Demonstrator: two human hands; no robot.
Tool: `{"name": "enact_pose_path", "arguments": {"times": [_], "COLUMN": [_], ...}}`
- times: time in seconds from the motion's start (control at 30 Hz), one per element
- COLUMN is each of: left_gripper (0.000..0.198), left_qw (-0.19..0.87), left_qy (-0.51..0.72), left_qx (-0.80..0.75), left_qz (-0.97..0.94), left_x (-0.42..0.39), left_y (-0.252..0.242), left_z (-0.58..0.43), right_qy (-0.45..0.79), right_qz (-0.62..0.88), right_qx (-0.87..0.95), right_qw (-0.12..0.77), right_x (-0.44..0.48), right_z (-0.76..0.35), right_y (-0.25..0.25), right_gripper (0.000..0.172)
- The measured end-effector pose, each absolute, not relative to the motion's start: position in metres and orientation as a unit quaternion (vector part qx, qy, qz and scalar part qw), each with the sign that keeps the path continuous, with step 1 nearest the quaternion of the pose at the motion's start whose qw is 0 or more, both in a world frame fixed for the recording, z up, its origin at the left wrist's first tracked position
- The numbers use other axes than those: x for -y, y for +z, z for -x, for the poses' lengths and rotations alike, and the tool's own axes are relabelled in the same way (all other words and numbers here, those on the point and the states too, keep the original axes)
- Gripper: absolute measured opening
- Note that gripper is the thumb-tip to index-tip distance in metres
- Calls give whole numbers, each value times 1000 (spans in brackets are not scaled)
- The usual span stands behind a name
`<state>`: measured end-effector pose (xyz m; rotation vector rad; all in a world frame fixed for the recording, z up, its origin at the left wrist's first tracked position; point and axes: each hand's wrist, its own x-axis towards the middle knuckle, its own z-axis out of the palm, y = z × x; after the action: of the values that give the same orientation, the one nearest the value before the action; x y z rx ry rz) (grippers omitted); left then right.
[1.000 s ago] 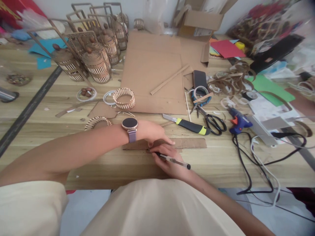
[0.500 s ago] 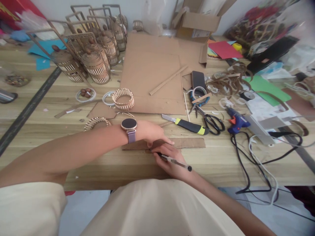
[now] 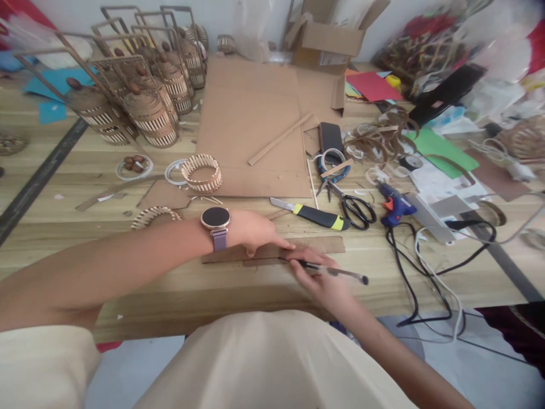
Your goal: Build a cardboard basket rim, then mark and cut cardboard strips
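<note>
A long brown cardboard strip (image 3: 327, 245) lies near the table's front edge. My left hand (image 3: 255, 230), with a watch on the wrist, presses on it, index finger stretched to the right and thumb apart. Below the fingers a narrower brown strip (image 3: 259, 262) lies along the strip's lower edge. My right hand (image 3: 319, 275) is closed on a pen (image 3: 340, 271), its tip at the strips just right of my left fingertips. A utility knife (image 3: 321, 216) with its blade out rests behind the hands.
Scissors (image 3: 357, 210) and a blue glue gun (image 3: 395, 205) with black cable lie on the right. Slatted rings (image 3: 201, 172) sit behind my left arm. Lanterns (image 3: 149, 116) stand back left, beside a large cardboard sheet (image 3: 255, 113).
My right hand has moved right along the strips with the pen, which now lies flatter. My left hand stays on the strip. The whole view has shifted slightly.
</note>
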<state>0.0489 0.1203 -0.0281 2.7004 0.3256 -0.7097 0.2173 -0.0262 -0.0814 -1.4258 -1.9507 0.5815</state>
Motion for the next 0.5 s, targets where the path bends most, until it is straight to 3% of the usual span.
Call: {"name": "enact_pose_path", "arguments": {"times": [0.27,0.5], "left_gripper": [96,100], "left_qw": [155,136], "left_qy": [-276,-290], "left_qx": [-115,-113], "left_qz": [-942,-940], "left_x": [-118,-116], "left_y": [-23,-17], "left_z": [-51,-54], "right_qy": [94,191], "right_qz": [655,569], "right_qx": [663,702], "right_qw": [350,384], "right_x": [44,34], "right_z": [-274,-224], "right_y": [-76,-75], "right_gripper": [18,14]}}
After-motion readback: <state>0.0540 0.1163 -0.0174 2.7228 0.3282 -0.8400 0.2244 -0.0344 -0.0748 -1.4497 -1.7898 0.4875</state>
